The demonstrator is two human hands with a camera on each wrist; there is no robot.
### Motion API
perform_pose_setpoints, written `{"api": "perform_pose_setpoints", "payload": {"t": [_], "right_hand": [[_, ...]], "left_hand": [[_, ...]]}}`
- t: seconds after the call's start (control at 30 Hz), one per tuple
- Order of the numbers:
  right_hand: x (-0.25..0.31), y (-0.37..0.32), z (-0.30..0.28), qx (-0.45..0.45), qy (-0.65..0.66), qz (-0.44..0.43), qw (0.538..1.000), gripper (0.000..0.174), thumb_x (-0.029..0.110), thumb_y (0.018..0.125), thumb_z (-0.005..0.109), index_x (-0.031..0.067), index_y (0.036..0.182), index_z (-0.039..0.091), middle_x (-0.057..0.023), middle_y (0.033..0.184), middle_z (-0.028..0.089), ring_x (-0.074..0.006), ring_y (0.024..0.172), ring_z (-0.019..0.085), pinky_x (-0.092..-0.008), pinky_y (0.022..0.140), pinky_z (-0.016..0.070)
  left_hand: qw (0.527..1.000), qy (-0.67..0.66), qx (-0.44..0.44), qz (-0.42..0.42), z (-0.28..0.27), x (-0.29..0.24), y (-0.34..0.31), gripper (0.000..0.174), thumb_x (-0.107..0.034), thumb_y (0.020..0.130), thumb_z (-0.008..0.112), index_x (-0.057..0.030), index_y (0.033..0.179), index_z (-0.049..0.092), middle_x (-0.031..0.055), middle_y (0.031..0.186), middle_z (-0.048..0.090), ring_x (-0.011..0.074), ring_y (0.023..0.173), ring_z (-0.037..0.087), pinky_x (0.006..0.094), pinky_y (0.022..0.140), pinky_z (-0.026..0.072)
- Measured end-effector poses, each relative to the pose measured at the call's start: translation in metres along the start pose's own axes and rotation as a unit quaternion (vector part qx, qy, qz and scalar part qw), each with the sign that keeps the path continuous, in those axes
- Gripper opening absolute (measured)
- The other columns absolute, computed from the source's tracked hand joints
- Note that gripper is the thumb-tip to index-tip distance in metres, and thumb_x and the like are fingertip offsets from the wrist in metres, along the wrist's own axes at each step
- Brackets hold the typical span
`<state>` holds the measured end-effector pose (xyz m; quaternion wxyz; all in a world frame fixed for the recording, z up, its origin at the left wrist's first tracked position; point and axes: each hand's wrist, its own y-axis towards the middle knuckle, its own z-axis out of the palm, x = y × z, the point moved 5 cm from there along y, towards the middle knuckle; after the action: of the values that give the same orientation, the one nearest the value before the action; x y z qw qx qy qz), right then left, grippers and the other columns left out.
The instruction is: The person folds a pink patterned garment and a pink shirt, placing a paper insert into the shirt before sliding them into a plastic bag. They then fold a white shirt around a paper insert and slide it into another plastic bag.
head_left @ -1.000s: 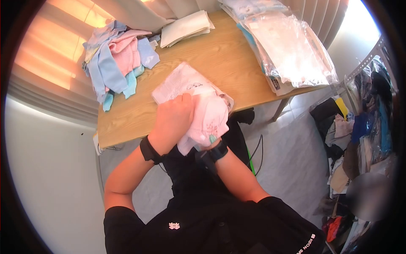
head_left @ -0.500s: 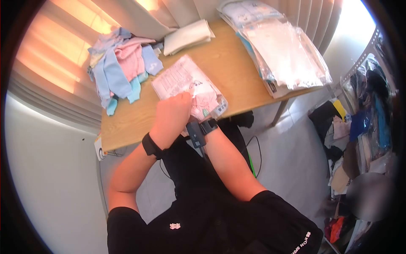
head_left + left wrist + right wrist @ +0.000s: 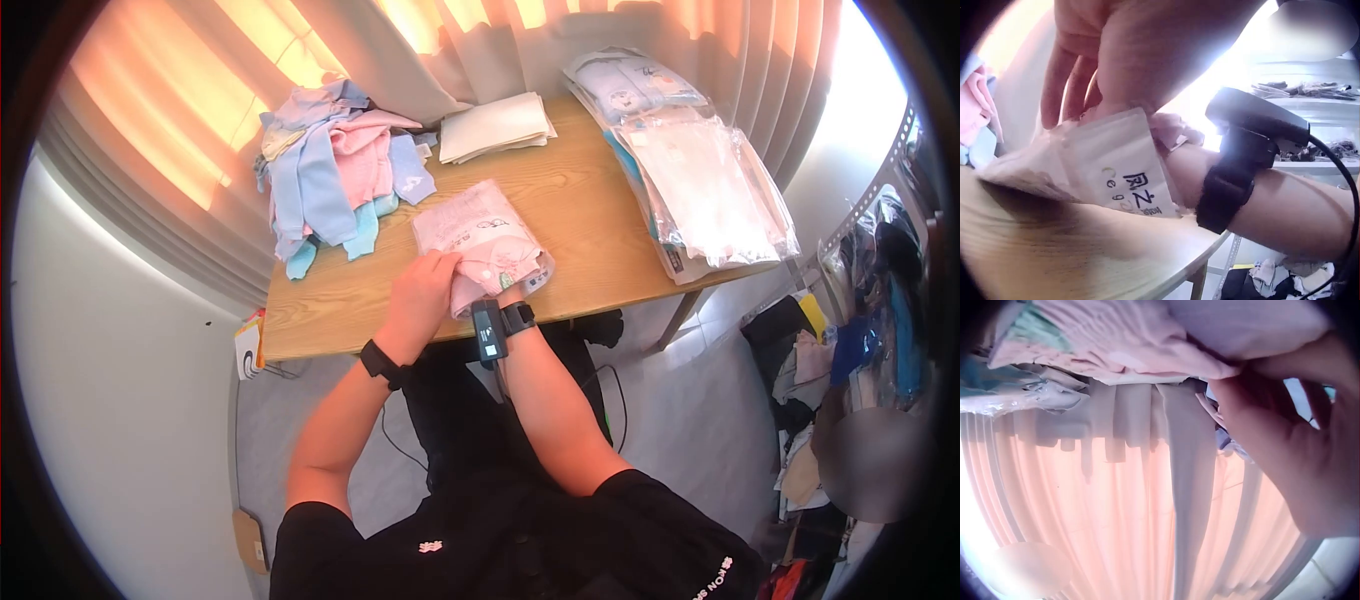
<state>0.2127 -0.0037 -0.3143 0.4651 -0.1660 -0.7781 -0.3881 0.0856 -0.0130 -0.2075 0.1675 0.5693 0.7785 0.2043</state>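
A clear printed bag (image 3: 470, 212) with a folded pink garment (image 3: 495, 262) lies near the table's front edge. My left hand (image 3: 420, 300) pinches the pink bundle's near left side with thumb and fingers; in the right wrist view the same hand (image 3: 1291, 425) holds the pink cloth (image 3: 1116, 337). My right hand disappears under the garment and bag, with only the part by the wrist (image 3: 512, 297) showing, so its fingers are hidden. In the left wrist view, a white corner with handwriting (image 3: 1116, 165) hangs beneath my left hand (image 3: 1147, 50), beside the right wrist.
Blue and pink clothes (image 3: 330, 170) are heaped at the table's back left. Near them lie flat white sheets (image 3: 497, 128). Bagged garments (image 3: 700, 185) are stacked at the right end of the table (image 3: 340, 310). Right of the table, shelving holds more clothes (image 3: 870, 320).
The pink garment, bulging over my right wrist a second ago, now lies flatter against the bag. My left hand has moved to the bundle's near left side. The head view has shifted too.
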Motion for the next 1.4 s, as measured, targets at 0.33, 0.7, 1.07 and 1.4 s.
{"api": "perform_pose_setpoints", "payload": {"t": [0.33, 0.7, 1.07, 1.4], "right_hand": [[0.002, 0.028, 0.023, 0.016, 0.013, 0.032, 0.999, 0.047, 0.034, 0.086, 0.062, 0.0068, 0.123, 0.055, -0.0162, 0.117, 0.057, -0.0358, 0.113, 0.052, -0.0471, 0.098, 0.0394], [-0.003, 0.048, 0.052, 0.034, 0.047, 0.065, 0.996, 0.047, 0.034, 0.087, 0.061, 0.0063, 0.124, 0.054, -0.0163, 0.119, 0.057, -0.0356, 0.115, 0.052, -0.0472, 0.099, 0.039], [-0.011, 0.053, 0.08, 0.042, 0.081, 0.078, 0.993, 0.047, 0.034, 0.088, 0.06, 0.0059, 0.125, 0.054, -0.0164, 0.12, 0.056, -0.0355, 0.116, 0.051, -0.0473, 0.1, 0.0387], [-0.015, 0.057, 0.099, 0.044, 0.147, 0.102, 0.983, 0.047, 0.034, 0.088, 0.059, 0.0055, 0.125, 0.053, -0.0165, 0.121, 0.056, -0.0353, 0.118, 0.051, -0.0475, 0.101, 0.0384]], "left_hand": [[0.997, -0.07, -0.022, 0.025, -0.024, -0.012, -0.004, 0.034, 0.005, 0.08, 0.061, -0.0015, 0.112, 0.065, 0.0134, 0.099, 0.066, 0.0326, 0.089, 0.066, 0.0384, 0.075, 0.0538], [0.98, -0.186, -0.033, -0.056, -0.001, 0.03, -0.025, 0.032, 0.004, 0.085, 0.058, -0.0001, 0.116, 0.064, 0.0168, 0.097, 0.063, 0.0366, 0.09, 0.063, 0.0414, 0.079, 0.0514], [0.954, -0.295, -0.001, -0.062, 0.012, 0.052, -0.045, 0.043, 0.008, 0.088, 0.054, -0.0015, 0.13, 0.059, 0.0133, 0.093, 0.056, 0.028, 0.086, 0.058, 0.0347, 0.078, 0.0485], [0.953, -0.283, -0.017, -0.109, 0.016, 0.079, -0.05, 0.06, -0.004, 0.08, 0.072, -0.0044, 0.136, 0.053, 0.0163, 0.131, 0.05, 0.0339, 0.124, 0.05, 0.0397, 0.105, 0.0429]]}}
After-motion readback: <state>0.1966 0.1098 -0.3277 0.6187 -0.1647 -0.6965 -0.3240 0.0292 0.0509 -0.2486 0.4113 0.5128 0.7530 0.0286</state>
